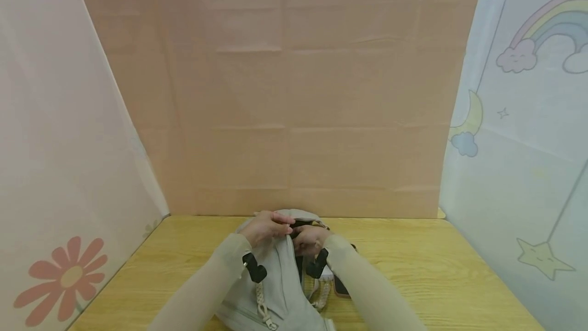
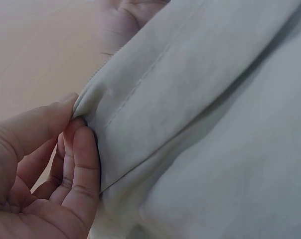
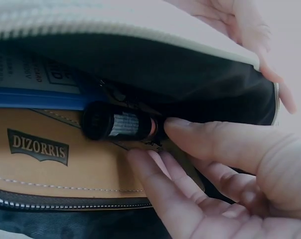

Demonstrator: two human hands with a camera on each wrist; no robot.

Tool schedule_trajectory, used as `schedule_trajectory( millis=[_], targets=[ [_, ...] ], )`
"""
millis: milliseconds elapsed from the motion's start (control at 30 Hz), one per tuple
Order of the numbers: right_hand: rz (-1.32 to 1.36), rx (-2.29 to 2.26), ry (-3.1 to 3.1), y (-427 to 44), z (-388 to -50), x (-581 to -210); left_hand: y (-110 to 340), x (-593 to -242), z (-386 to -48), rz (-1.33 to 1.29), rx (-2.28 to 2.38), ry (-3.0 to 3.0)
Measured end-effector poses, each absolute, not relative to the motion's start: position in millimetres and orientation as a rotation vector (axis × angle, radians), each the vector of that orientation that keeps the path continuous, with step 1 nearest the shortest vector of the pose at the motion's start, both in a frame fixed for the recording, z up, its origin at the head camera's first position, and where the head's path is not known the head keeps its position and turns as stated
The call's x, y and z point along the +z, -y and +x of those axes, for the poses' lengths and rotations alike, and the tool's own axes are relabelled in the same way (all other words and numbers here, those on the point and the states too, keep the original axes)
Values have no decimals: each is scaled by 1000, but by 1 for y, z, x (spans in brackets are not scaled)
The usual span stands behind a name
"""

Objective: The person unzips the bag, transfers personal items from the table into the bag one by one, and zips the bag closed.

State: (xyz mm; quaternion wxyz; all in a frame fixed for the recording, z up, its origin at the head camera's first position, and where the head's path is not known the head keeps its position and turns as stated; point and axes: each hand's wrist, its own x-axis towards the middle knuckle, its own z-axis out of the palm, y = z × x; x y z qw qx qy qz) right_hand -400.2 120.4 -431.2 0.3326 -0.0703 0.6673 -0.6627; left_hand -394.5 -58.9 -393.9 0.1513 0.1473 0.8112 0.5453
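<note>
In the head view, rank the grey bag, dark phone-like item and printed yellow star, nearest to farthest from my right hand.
1. Grey bag: the right hand reaches into its opening.
2. Dark phone-like item: on the table, just right of the bag.
3. Printed yellow star: far right, on the side drape.

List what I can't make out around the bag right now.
Pale bag: head view, near part cut off by the lower edge.
Dark phone-like item: head view, partly behind the right sleeve.
Black tube: right wrist view, label print too small and blurred.
Tan DIZORRIS case: right wrist view, left end cut off by the edge, right end partly behind the right hand.
</note>
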Motion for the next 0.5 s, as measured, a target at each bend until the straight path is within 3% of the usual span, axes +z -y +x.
schedule_trajectory(
  millis=[500],
  targets=[
    [-149, -1733, -1726, -120, -401, -432, 59, -394, -393, 441, 1616, -2282]
  ],
)
